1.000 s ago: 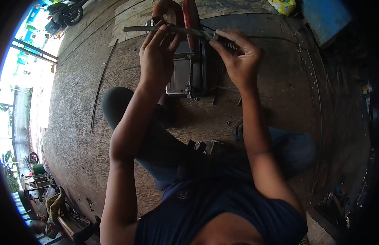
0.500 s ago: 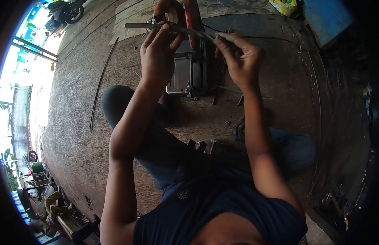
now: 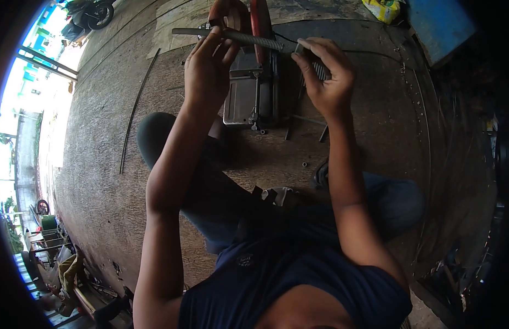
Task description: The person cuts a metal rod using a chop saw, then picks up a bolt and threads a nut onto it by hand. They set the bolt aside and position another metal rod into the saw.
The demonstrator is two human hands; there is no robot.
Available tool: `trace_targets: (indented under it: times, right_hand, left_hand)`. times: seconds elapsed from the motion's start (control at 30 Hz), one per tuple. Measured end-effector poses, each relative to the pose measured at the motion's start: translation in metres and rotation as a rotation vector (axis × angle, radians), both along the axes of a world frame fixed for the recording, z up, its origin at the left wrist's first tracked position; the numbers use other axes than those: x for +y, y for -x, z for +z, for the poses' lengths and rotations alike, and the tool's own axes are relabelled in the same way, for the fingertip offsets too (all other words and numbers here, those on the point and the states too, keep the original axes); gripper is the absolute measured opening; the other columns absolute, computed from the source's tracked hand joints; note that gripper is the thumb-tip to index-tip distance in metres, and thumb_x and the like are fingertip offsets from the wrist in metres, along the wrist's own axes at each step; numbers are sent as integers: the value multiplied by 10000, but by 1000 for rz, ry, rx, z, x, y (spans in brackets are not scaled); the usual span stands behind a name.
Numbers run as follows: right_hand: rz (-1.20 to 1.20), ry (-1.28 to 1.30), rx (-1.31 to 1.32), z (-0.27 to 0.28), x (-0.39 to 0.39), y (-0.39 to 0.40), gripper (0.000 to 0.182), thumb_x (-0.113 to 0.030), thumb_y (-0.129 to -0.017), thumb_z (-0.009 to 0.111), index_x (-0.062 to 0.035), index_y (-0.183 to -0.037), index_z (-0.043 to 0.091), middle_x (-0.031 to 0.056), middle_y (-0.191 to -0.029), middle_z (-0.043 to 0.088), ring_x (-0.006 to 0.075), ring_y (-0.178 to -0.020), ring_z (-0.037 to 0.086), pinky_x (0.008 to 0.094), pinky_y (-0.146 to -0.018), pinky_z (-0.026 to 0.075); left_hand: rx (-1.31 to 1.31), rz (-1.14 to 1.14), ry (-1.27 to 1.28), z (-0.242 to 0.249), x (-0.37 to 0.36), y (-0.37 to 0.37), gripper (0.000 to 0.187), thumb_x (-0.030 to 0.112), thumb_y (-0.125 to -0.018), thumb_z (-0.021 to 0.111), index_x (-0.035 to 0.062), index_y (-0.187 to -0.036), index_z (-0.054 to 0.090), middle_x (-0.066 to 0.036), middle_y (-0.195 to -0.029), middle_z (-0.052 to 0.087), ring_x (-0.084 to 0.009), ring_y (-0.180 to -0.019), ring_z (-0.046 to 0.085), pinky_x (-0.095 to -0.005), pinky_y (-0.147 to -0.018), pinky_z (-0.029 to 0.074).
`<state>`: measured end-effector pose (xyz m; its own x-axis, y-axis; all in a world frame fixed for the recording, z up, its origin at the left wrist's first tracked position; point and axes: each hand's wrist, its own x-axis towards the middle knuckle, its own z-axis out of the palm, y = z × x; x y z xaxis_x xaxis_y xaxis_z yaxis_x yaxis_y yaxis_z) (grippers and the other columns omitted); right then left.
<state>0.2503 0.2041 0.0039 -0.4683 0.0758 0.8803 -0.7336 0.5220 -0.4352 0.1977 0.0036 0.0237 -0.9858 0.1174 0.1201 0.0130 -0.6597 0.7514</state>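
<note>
My left hand (image 3: 206,66) is closed round a grey rod (image 3: 254,40), smooth at its left end and ridged like a screw thread toward the right. The rod lies crosswise above a red cut-off saw (image 3: 258,33) with a grey metal base (image 3: 239,104). Just off the rod's right end, my right hand (image 3: 327,74) pinches a small pale piece (image 3: 297,49) between thumb and forefinger; its kind I cannot tell. A narrow gap shows between this piece and the rod's end.
Thin rods (image 3: 138,112) lie on the worn brown floor (image 3: 101,142). A small ring-like piece (image 3: 304,164) sits near my foot. Farther off are a blue box (image 3: 438,27), a yellow bag (image 3: 381,9) and a parked motorbike (image 3: 93,15).
My right hand has come away from the rod's right end with the small piece in its fingertips. My left hand and the rod have shifted slightly.
</note>
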Motion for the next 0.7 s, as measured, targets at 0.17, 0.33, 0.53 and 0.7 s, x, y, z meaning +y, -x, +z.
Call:
trace_targets:
  times: [0.17,0.33,0.53,0.7]
  right_hand:
    - [238,240,-101,2,-4,-4,272,31,-806,718,8,-1074,680,99,-909,675,148,-805,675,246,-691,555]
    - [60,66,-38,-2,-8,0,280,20,-794,733,0,-1070,689,106,-913,677,163,-823,684,257,-713,561]
    - [68,131,-55,-6,-13,0,250,7,-804,731,8,-1052,692,113,-909,686,163,-820,687,259,-709,557]
    - [85,223,-141,-5,-17,-5,185,-38,-841,715,24,-1013,692,110,-860,693,153,-795,688,245,-681,541]
  left_hand:
    - [41,8,12,3,1,-2,200,106,-959,557,-32,-1103,564,-80,-1017,600,-183,-993,604,-377,-982,492]
    - [17,9,13,0,4,-2,195,103,-955,561,-28,-1099,566,-83,-1026,599,-191,-1013,603,-377,-979,495]
    - [12,19,20,-2,6,-4,166,98,-952,564,-15,-1072,585,-79,-1010,620,-186,-998,618,-368,-947,518]
    - [57,35,43,1,7,-7,141,96,-956,564,-7,-1041,609,-63,-957,646,-163,-941,646,-363,-917,539]
